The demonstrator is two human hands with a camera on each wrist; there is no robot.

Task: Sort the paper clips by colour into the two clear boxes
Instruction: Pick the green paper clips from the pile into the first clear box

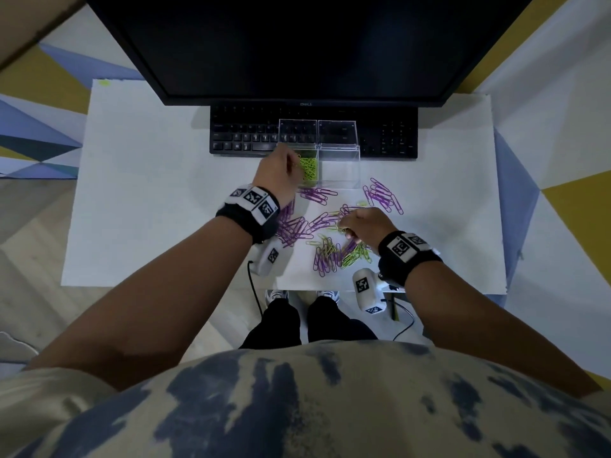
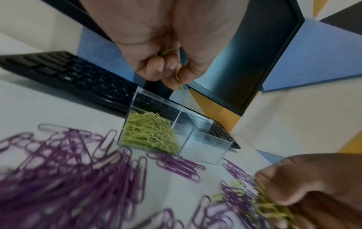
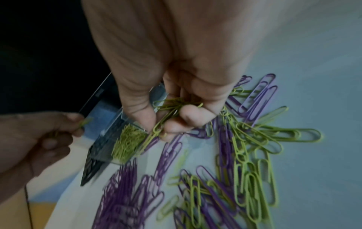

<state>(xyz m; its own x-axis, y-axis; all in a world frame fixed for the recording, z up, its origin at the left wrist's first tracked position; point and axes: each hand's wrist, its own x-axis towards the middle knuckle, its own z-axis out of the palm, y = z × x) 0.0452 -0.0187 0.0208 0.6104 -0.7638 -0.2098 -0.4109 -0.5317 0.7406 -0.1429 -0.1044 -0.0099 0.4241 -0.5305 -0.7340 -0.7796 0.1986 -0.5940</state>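
Mid-sort: greens were going into the left clear box [image 1: 309, 171], purples not started.

Your left hand [image 1: 276, 175] hung over that box's near-left edge, fingers [image 2: 154, 69] curled round a few green clips [image 2: 179, 80]. Your right hand [image 1: 362, 224] sat near the box, on the mixed pile [image 1: 334, 252], fingers [image 3: 188, 114] pinching a small bunch of green clips. The right clear box [image 1: 340, 168], touching the left one, looked empty; purple clips [image 1: 292, 226] lay loose on the worktop [image 1: 148, 193] in front of the boxes. My read: get the left hand squarely above the opening before you let go, drop low so none bounce out, and check the right-hand bunch for tangled purples.
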